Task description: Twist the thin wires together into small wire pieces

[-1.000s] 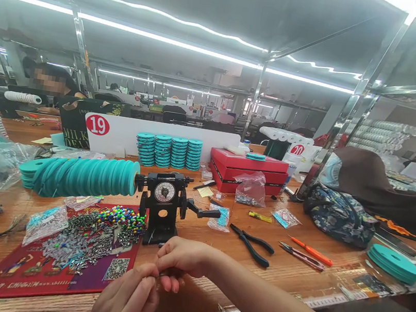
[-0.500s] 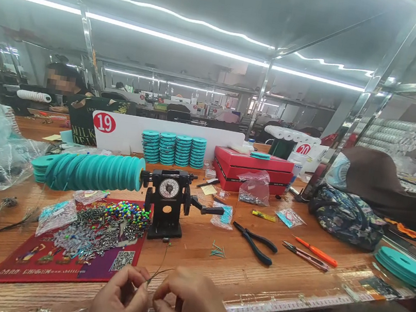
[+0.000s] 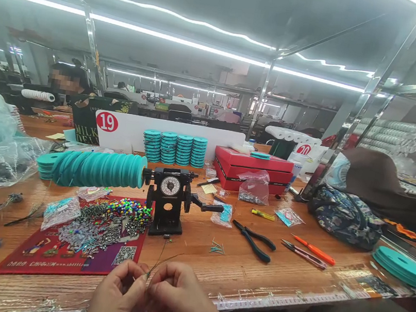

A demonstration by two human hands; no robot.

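Note:
My left hand (image 3: 118, 291) is at the front edge of the bench, thumb and forefinger pinched on a thin dark fishing line (image 3: 160, 259). Close beside it, my right hand (image 3: 182, 293) also has its fingers closed on the line, near the left fingertips. Loose strands rise from between the hands, and a small bead and a metal swivel (image 3: 166, 237) show by their upper end. Whether there is a knot at the fingertips is too small to tell. Beyond stands a black winding machine (image 3: 167, 207) with a crank, carrying a row of turquoise foam spools (image 3: 100, 168).
A red mat (image 3: 40, 256) with piles of swivels and coloured beads lies left. To the right are black pliers (image 3: 254, 240), tweezers (image 3: 304, 255), an orange tool (image 3: 313, 249) and turquoise discs (image 3: 400, 267). Red boxes (image 3: 252, 170) and stacked spools (image 3: 173, 148) stand behind. A person sits far left.
My right hand has turned and drawn closer to the left, its lower fingers now hanging down. The loose strands point more upward. The whole view has shifted slightly.

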